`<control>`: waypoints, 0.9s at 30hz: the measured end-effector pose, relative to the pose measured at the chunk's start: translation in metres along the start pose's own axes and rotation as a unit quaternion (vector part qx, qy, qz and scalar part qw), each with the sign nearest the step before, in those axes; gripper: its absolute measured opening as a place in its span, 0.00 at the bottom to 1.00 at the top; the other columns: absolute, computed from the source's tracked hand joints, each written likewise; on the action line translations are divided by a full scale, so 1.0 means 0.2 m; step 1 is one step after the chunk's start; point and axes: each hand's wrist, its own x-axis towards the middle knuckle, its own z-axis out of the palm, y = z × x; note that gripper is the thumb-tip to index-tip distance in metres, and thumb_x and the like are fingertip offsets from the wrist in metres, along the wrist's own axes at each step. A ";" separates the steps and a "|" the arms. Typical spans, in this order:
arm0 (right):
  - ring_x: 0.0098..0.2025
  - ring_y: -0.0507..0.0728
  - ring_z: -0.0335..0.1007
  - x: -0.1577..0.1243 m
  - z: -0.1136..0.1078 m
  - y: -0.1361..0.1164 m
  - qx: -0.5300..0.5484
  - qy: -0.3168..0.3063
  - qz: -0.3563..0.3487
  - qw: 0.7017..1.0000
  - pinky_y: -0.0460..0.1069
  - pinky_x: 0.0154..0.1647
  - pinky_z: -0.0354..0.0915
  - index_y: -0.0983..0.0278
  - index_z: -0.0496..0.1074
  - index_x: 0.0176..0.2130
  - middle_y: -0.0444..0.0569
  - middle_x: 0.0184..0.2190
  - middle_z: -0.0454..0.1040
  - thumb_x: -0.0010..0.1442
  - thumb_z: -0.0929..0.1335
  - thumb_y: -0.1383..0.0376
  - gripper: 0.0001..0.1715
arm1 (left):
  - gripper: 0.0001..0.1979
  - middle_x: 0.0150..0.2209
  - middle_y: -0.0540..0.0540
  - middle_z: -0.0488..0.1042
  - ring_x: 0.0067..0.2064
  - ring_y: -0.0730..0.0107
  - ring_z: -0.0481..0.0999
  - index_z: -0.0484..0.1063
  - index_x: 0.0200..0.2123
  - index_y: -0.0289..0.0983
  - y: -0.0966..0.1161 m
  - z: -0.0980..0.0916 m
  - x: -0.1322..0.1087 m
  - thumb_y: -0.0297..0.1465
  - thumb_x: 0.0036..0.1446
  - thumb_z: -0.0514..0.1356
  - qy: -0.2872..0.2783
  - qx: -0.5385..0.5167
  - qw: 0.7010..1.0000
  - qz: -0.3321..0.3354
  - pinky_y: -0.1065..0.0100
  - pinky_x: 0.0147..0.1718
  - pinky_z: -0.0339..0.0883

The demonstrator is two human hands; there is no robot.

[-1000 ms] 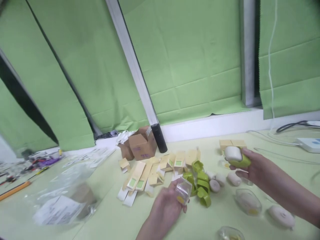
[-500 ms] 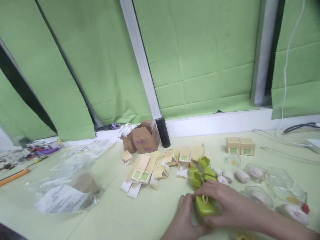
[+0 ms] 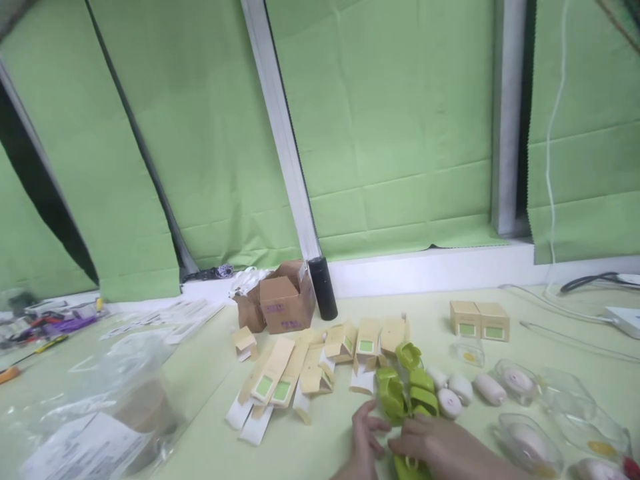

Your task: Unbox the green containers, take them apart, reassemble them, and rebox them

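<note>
At the bottom edge, my left hand (image 3: 363, 443) and my right hand (image 3: 440, 450) close together on a green plastic case (image 3: 410, 468), most of it cut off by the frame. Just beyond my fingers lies a heap of green case halves (image 3: 403, 387). White oval pieces (image 3: 453, 397) lie to their right. Clear plastic shells (image 3: 530, 440), some with a white piece inside, spread along the right. Flat tan cartons with green labels (image 3: 310, 360) lie in a pile to the left of the green parts.
Two folded tan boxes (image 3: 480, 320) stand behind the shells. A brown cardboard box (image 3: 280, 303) and a black cylinder (image 3: 323, 288) sit by the wall. A clear bag with papers (image 3: 95, 420) lies at the left, tools (image 3: 45, 327) beyond it. Cables (image 3: 590, 283) run at the right.
The view tilted up, so my hands and the green case slid down to the bottom edge. A second ago my hands were apart, right holding a white-and-green piece, left a clear shell.
</note>
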 end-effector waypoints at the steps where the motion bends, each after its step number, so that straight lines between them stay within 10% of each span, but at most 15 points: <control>1: 0.32 0.60 0.73 0.01 0.00 0.01 -0.013 -0.013 -0.001 1.000 0.47 0.31 0.63 0.58 0.77 0.36 0.47 0.30 0.78 0.47 0.71 0.67 0.12 | 0.34 0.45 0.40 0.67 0.39 0.65 0.69 0.47 0.53 0.38 0.07 -0.05 0.04 0.50 0.49 0.54 -0.002 0.036 0.999 0.013 0.63 0.39 0.62; 6: 0.44 0.61 0.71 -0.08 -0.24 0.00 0.109 0.056 0.007 0.992 0.50 0.45 0.64 0.54 0.73 0.46 0.47 0.44 0.76 0.46 0.73 0.59 0.24 | 0.27 0.54 0.37 0.64 0.58 0.55 0.57 0.57 0.54 0.36 0.45 -0.24 0.38 0.45 0.57 0.45 0.074 0.300 0.951 -0.011 0.55 0.55 0.47; 12: 0.50 0.64 0.65 -0.20 -0.58 0.09 0.154 0.213 0.055 0.963 0.58 0.50 0.61 0.52 0.68 0.52 0.48 0.47 0.72 0.50 0.71 0.55 0.29 | 0.26 0.59 0.30 0.58 0.64 0.40 0.42 0.71 0.39 0.31 0.45 -0.19 0.70 0.47 0.46 0.56 0.087 0.359 0.927 -0.062 0.47 0.58 0.33; 20: 0.45 0.62 0.66 -0.23 -0.69 0.18 0.139 0.276 0.063 0.949 0.57 0.46 0.63 0.53 0.64 0.53 0.48 0.43 0.72 0.52 0.70 0.56 0.29 | 0.32 0.55 0.37 0.64 0.49 0.58 0.71 0.54 0.53 0.38 0.52 -0.25 0.41 0.51 0.50 0.51 0.145 0.216 0.965 0.035 0.63 0.43 0.65; 24: 0.49 0.63 0.65 -0.17 -0.63 0.23 0.241 0.311 0.122 0.911 0.59 0.50 0.62 0.52 0.60 0.56 0.48 0.52 0.66 0.52 0.70 0.52 0.33 | 0.35 0.51 0.39 0.68 0.50 0.57 0.70 0.53 0.52 0.39 0.59 -0.17 0.15 0.45 0.44 0.63 0.156 -0.031 0.983 0.096 0.63 0.45 0.66; 27: 0.52 0.63 0.62 -0.12 -0.55 0.25 0.343 0.322 0.146 0.870 0.58 0.50 0.63 0.53 0.61 0.53 0.49 0.57 0.59 0.53 0.68 0.51 0.29 | 0.32 0.47 0.42 0.69 0.47 0.56 0.71 0.55 0.48 0.41 0.59 -0.05 0.03 0.37 0.40 0.66 0.160 -0.014 0.982 0.102 0.61 0.45 0.65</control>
